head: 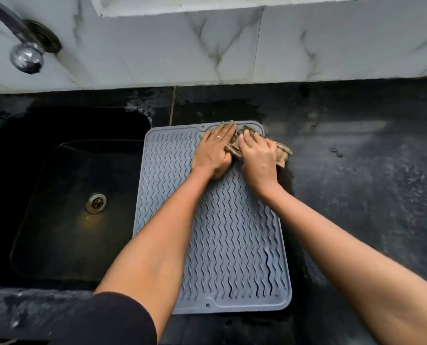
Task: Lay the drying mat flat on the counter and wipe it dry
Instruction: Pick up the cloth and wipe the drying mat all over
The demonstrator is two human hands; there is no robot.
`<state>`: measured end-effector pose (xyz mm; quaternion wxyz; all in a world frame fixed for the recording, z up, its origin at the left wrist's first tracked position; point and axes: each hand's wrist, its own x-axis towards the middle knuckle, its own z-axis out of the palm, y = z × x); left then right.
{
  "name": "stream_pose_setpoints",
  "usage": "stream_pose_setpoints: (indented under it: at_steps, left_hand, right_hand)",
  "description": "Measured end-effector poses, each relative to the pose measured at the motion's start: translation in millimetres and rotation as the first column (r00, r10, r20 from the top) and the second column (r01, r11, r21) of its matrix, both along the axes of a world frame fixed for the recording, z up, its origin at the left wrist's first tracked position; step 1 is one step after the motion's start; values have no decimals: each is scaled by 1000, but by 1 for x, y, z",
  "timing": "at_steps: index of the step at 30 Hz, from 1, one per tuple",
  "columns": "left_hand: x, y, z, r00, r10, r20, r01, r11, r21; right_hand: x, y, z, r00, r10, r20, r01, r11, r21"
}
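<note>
Drying mat [232, 232]: flat on tabletop [356, 195], soft, floppy, likely slick. My left hand [213, 151] pins far edge, fingers flat; right hand [258, 159] bunches cloth [283, 151].

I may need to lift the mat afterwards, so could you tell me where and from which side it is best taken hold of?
Probably the near right corner of the grey drying mat, coming from the near counter edge. It lies flat with a thin raised rim, and that corner is clear of both hands: the left hand and right hand press the cloth at the far end.
</note>
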<state>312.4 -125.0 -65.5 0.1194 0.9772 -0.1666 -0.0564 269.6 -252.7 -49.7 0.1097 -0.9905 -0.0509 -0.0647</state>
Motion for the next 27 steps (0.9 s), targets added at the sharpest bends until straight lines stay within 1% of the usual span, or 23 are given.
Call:
stream_pose_setpoints:
  at_steps: [3, 7, 8, 9, 10, 11, 12, 13, 14, 15, 16, 17, 18, 19, 21, 23, 24, 25, 27]
  left_hand:
    - [-1, 1, -1, 1000, -13, -6, 13, 1000, 11]
    - [0, 1, -2, 1000, 1, 1, -1, 1000, -27]
    - [0, 1, -2, 1000, -1, -3, 0, 1000, -28]
    - [-1, 0, -2, 1000, -4, -9, 4, 1000, -29]
    - [-3, 0, -2, 1000, -9, -15, 8, 999, -31]
    - [-4, 1, 0, 1000, -13, -15, 13, 999, -40]
    - [-5, 1, 4, 1000, -16, 5, 17, 998, -62]
    - [-8, 1, 8, 998, -30, 60, 35, 995, -97]
    - [-11, 0, 12, 988, -75, 138, 92, 989, -120]
    - [-14, -1, 14, 963, -159, 218, 185, 977, -103]
    - [-15, -3, 15, 925, -267, 269, 292, 955, -56]
    - [-17, -6, 14, 888, -375, 266, 388, 922, 6]
    - [-16, -8, 13, 870, -444, 213, 443, 895, 54]
    - [-14, -10, 11, 877, -462, 132, 456, 887, 80]
    - [-4, -13, 7, 907, -421, 10, 416, 901, 125]
    - [5, -15, 7, 927, -376, 3, 370, 914, 164]
    - [8, -16, 7, 941, -339, 7, 335, 931, 144]
    - [10, -18, 7, 959, -285, 11, 283, 955, 89]
    - [11, -26, 9, 989, -147, 27, 148, 987, -64]
  right_hand:
    - [-28, -2, -1, 998, -9, 55, 6, 999, 49]
    - [-58, -6, 11, 983, 12, 184, -28, 996, 88]
    - [-59, -8, 15, 983, 6, 183, -28, 993, 116]
    - [-59, -9, 20, 987, -33, 155, 5, 984, 177]
    - [-57, -11, 25, 988, -121, 95, 90, 954, 284]
    - [-53, -14, 31, 968, -248, 28, 211, 875, 436]
    - [-46, -19, 38, 926, -376, -35, 323, 741, 589]
    - [-39, -24, 43, 871, -483, -90, 402, 595, 696]
    - [-33, -29, 47, 821, -555, -134, 448, 481, 753]
    - [-27, -33, 50, 788, -592, -168, 470, 403, 785]
    - [-21, -35, 52, 772, -604, -197, 476, 344, 809]
    - [-16, -36, 54, 765, -607, -217, 479, 310, 821]
    - [-10, -34, 54, 767, -600, -227, 479, 299, 825]
    - [-5, -31, 54, 770, -595, -230, 477, 297, 827]
    - [5, -28, 55, 769, -597, -228, 473, 294, 830]
    - [12, -25, 57, 773, -596, -219, 467, 300, 832]
    - [15, -23, 57, 775, -593, -217, 470, 312, 826]
    - [16, -22, 57, 775, -593, -217, 476, 323, 818]
    - [18, -20, 56, 771, -594, -228, 493, 331, 804]
